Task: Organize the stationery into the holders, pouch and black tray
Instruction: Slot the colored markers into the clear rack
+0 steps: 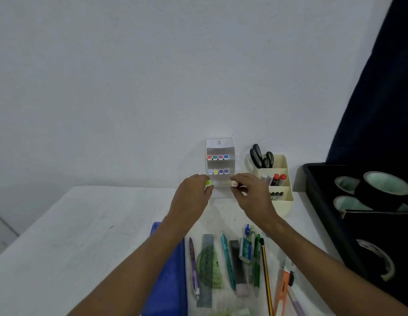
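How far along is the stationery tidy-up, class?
Done: two rows of markers in the white tiered holder, scissors in the cream holder, tape rolls in the black tray. In hand: left hand and right hand each hold a marker. Left: pens, ruler, pencil.

Table left (84, 224) free; cream holder (281, 201), black tray (312, 185) crowd right.

White table (84, 236); pale wall (153, 76); dark curtain (385, 99)

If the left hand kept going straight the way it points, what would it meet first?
Probably the white tiered marker holder: the left hand, pinching a green-capped highlighter, points at its bottom tier. Depth is unclear.
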### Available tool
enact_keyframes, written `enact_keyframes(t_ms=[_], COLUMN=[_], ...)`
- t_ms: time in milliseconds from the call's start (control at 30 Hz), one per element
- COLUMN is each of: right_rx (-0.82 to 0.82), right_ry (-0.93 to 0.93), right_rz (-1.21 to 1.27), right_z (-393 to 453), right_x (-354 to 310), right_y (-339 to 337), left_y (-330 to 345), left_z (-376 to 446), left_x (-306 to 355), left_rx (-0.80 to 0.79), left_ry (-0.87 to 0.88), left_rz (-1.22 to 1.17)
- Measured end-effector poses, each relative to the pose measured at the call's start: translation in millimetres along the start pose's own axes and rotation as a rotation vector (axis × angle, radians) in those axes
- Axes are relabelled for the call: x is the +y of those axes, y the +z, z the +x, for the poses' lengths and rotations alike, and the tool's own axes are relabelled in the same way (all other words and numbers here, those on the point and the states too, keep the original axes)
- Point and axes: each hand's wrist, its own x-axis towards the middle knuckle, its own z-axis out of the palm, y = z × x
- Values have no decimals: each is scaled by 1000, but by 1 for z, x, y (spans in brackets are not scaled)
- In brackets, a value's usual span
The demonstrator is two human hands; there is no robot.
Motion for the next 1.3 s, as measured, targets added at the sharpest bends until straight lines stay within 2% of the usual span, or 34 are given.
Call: enact_keyframes(t_ms=[233,567,733,1300], right_rx=[-62,-127,-153,-153], right_ry=[52,195,203,176], right_rz=[47,-51,-85,-168], right_z=[11,20,22,26], right_x=[15,37,43,53], right_y=[33,62,69,83], left_y=[18,41,54,72], left_z=[18,38,43,48], left_x=[-1,-16,-22,-31], left_rx=[-74,-195,-246,-210], left_ry=[-6,-117,-168,-144], left_rz=[61,77,49,92])
